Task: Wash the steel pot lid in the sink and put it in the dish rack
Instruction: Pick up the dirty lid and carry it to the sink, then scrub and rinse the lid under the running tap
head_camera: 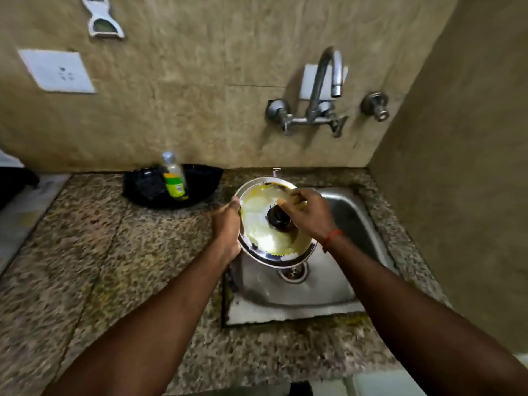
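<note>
Item 1, nearest: two bare forearms are reaching in from the bottom edge over the speckled granite counter (114, 252).

Item 2: the steel sink (357, 224) is lying set into the counter, its drain (293, 272) showing just below the lid.

Item 3: the steel pot lid (265, 235) is being held tilted over the left part of the sink, knob side up, with a dark knob (279, 220) at its centre and yellow soapy film across the face.

Item 4: the left hand (227, 227) is clamping the lid's left rim. The right hand (310, 215), a red thread at its wrist, is pressing closed fingers onto the lid's upper face, seemingly around a small scrubber; what it holds is too blurred to tell.

Handling note: the lid is likely stiff, light and not fragile, but slick with soap; the rim or the knob is looking like the safest hold.

Item 5: a black basin (200, 184) is sitting at the counter's back, holding a clear bottle (174, 178) with a green label; the print is unreadable.

Item 6, farthest: a wall tap (325, 87) is hanging above the sink, no water visible. A white socket plate (57, 71) carries no legible writing. No dish rack is clearly showing.
</note>
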